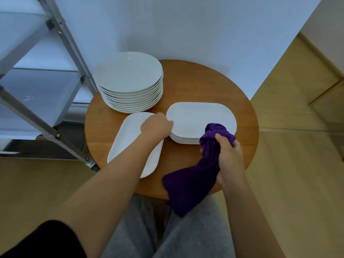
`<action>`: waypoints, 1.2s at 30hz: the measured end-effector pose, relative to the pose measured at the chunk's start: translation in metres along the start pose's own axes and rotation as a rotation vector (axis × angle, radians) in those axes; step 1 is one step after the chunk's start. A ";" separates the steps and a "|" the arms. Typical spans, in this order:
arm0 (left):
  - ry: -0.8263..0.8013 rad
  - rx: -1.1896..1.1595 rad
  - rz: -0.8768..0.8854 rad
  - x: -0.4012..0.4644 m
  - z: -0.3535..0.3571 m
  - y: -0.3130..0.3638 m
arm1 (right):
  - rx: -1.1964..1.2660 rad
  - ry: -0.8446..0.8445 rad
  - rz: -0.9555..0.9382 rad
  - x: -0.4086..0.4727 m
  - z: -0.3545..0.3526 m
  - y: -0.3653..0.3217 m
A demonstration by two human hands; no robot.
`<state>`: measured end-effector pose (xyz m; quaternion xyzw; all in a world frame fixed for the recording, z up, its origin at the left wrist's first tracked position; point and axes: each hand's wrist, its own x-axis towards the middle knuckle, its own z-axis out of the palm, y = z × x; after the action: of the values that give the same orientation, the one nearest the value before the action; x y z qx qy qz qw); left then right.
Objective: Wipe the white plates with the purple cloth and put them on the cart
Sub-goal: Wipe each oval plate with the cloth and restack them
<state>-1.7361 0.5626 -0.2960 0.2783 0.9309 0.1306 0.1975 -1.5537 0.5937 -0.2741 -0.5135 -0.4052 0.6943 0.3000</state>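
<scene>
Purple cloth (193,181) bunched in the right hand (230,157), fist closed around its middle; upper end pressed on the near right corner of a stack of white rectangular plates (197,118), lower end draped over the edge of the round wooden table (247,116) toward grey-trousered legs. Left hand (156,125) curled at the left rim of that stack, fingertips tucked out of sight, so grip on the top plate impossible to confirm. Number of plates in the stack hard to count, only thin edges showing. Single rectangular plate (128,144) lying just left, partly covered by the left forearm. Stack of round white plates (128,73) at the table's far left. Metal-framed cart (61,40) beside the table, cut off by the left edge, shelves only partly visible.
</scene>
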 end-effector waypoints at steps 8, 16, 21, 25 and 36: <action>-0.067 -0.908 -0.007 -0.020 -0.017 0.002 | 0.031 0.057 -0.025 0.011 -0.015 0.003; -0.039 -1.287 -0.075 -0.070 -0.016 -0.024 | 0.113 0.213 -0.079 0.003 -0.016 -0.001; -0.080 -1.178 0.017 -0.114 -0.027 -0.043 | 0.132 0.092 -0.023 -0.009 -0.015 -0.009; -0.139 -1.273 -0.159 -0.123 -0.041 -0.056 | 0.094 0.059 0.007 -0.023 -0.013 -0.009; -0.315 -1.774 -0.371 -0.136 -0.050 -0.072 | -0.038 0.194 -0.209 -0.044 -0.010 -0.028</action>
<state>-1.6870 0.4198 -0.2373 -0.1144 0.4818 0.7236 0.4808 -1.5313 0.5735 -0.2307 -0.5390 -0.4386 0.5986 0.3985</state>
